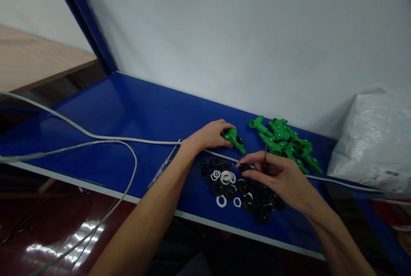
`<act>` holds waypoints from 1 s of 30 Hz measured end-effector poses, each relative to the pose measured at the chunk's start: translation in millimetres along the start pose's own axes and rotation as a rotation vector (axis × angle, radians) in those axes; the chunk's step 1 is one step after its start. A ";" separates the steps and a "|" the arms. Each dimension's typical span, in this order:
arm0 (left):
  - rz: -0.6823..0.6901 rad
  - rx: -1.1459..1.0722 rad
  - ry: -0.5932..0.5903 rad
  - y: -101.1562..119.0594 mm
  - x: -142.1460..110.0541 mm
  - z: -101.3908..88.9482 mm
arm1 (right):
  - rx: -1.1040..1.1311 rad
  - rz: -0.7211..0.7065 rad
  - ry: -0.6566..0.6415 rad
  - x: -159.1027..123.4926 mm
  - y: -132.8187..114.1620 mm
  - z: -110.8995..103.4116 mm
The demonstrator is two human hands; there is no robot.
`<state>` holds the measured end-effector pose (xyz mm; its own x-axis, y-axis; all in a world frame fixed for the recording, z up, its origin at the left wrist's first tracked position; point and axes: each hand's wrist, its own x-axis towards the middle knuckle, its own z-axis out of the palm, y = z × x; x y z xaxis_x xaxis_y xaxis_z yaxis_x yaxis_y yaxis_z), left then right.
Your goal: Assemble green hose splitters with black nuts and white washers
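My left hand [213, 135] is closed around a green plastic pipe fitting [231, 138], with a black part at its right side. Over the loose parts, my right hand [279, 175] has its thumb and forefinger curled about a black ring [245, 167]. A thin dark object [266, 152] shows at the right fingers; its kind is unclear. Beneath and left of this hand lie several black rings [230, 191] and white washers [221, 201]. Several more green fittings [279, 135] are heaped behind my right hand.
A pale cable [154, 141] crosses the blue table [150, 105], and another loops over its front edge. A screwdriver-like tool [163, 167] lies by my left forearm. At the right stands a clear plastic bag [369, 139] near the white wall [244, 32].
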<state>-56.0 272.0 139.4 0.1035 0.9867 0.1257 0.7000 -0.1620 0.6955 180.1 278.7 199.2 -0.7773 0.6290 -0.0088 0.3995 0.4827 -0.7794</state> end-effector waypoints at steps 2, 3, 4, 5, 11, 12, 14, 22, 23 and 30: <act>0.006 -0.010 0.004 -2.1 -0.1 0.1 | 0.218 0.011 0.025 -4.4 -0.9 -3.3; 0.008 -0.014 0.009 -3.2 -0.2 0.1 | 0.311 0.009 0.029 -6.1 -0.6 -4.2; 0.008 -0.017 0.016 -4.2 -0.2 0.2 | 0.386 0.004 0.028 -7.3 0.0 -4.7; 0.005 -0.017 0.024 -4.9 -0.2 0.2 | 0.441 -0.003 0.030 -8.0 0.5 -4.9; 0.002 0.007 0.048 -3.9 0.0 -0.6 | 0.565 -0.031 0.069 -6.0 -1.2 -4.4; 0.012 0.004 0.052 -3.6 -0.1 -0.6 | 0.575 -0.032 0.072 -5.4 -1.8 -4.2; 0.024 -0.018 0.064 -3.4 -0.4 -0.5 | 0.588 -0.031 0.078 -4.3 -2.3 -3.9; 0.001 -0.116 0.059 -3.6 -2.4 0.3 | 0.391 0.045 0.133 0.5 4.4 -4.4; 0.005 -0.113 0.062 -4.2 -2.0 0.9 | 0.327 0.053 0.158 2.8 5.1 -5.0; -0.012 -0.175 0.108 -7.2 1.9 6.0 | -0.035 -0.030 0.293 30.9 11.1 -9.2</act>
<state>-56.6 275.1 130.4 0.0128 0.9826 0.1855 0.5661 -0.1601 0.8086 165.0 309.1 196.0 -0.6174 0.7609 0.1994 0.3987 0.5213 -0.7546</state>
